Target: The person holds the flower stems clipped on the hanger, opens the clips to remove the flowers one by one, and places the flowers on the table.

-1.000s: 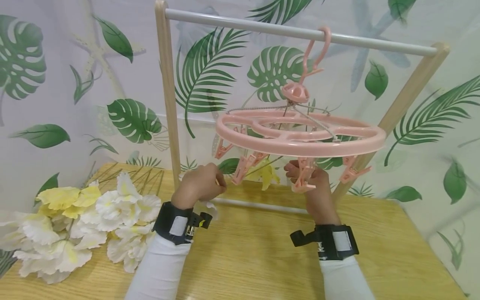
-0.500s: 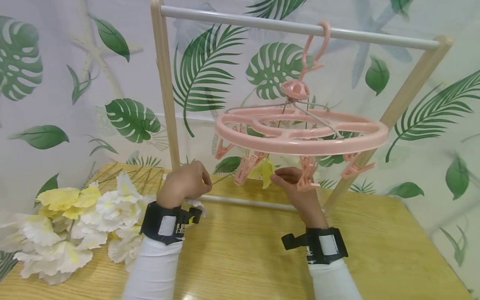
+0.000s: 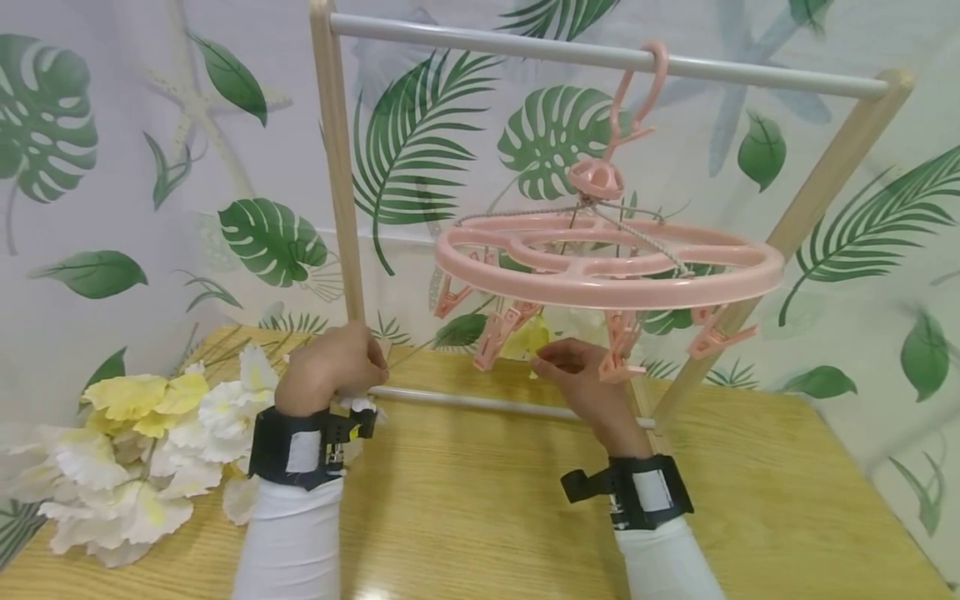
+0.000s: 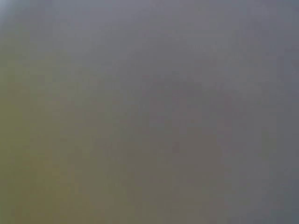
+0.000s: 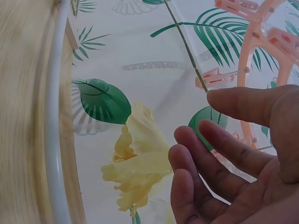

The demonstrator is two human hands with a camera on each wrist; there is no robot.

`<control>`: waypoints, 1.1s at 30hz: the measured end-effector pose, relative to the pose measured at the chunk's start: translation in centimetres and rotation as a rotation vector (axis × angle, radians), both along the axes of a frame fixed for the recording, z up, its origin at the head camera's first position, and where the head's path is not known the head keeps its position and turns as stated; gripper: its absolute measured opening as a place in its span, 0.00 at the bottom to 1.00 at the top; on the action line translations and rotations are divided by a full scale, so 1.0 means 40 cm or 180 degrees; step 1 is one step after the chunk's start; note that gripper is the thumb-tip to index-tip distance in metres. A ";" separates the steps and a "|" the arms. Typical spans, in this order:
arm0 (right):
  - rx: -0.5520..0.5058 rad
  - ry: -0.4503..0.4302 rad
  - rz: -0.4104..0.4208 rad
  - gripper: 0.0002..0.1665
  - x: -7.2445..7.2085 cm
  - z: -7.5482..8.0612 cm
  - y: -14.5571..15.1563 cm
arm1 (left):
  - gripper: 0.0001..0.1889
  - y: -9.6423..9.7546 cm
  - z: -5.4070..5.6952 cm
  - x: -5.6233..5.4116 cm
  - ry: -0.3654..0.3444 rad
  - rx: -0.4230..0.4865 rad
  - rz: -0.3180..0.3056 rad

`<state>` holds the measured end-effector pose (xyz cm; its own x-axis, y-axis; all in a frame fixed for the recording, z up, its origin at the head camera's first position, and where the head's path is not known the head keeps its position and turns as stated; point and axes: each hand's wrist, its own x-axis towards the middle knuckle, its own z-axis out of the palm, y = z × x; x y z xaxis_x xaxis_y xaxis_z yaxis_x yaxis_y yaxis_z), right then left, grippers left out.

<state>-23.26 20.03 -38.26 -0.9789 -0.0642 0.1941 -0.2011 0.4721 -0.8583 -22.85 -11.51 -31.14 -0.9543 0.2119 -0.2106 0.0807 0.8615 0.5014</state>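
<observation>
In the head view, my left hand (image 3: 330, 367) curls its fingers at the lower end of a thin green artificial flower stem (image 3: 412, 352). That stem slants up toward the pink clips (image 3: 491, 337) of a round hanger (image 3: 607, 287). My right hand (image 3: 585, 383) is under the hanger's ring, fingers relaxed and thumb apart from them. A yellow artificial flower (image 5: 135, 163) shows beyond its fingertips in the right wrist view, where the thumb tip overlaps the stem. The left wrist view is only a close grey-yellow blur.
The hanger hooks over the rail (image 3: 600, 55) of a wooden-sided rack (image 3: 341, 167), with a lower white bar (image 3: 480, 403) near the table (image 3: 480, 500). White and yellow artificial flowers (image 3: 135, 467) lie at left. Leaf-printed cloth covers the wall.
My left hand has moved left and slightly down, drawing away from the clips with the stem. The right hand has shifted left toward the yellow flower, then stayed about there.
</observation>
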 end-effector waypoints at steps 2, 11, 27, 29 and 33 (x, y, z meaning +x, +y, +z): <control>0.0073 0.0008 0.0014 0.15 0.004 0.005 -0.008 | 0.09 -0.009 0.002 0.002 -0.0001 -0.0002 0.0034; 0.0266 0.0260 0.0198 0.10 0.013 0.014 -0.025 | 0.10 -0.044 0.000 0.011 -0.0016 0.0047 0.0049; 0.0877 0.0322 0.0652 0.09 0.034 0.045 -0.029 | 0.14 -0.093 0.022 0.044 -0.0035 0.0126 0.0081; 0.0930 0.0267 0.0689 0.10 0.038 0.050 -0.028 | 0.15 -0.097 0.025 0.050 -0.0030 0.0147 0.0157; 0.0965 0.0207 0.0789 0.10 0.048 0.062 -0.018 | 0.16 -0.097 0.034 0.061 -0.0008 0.0156 0.0291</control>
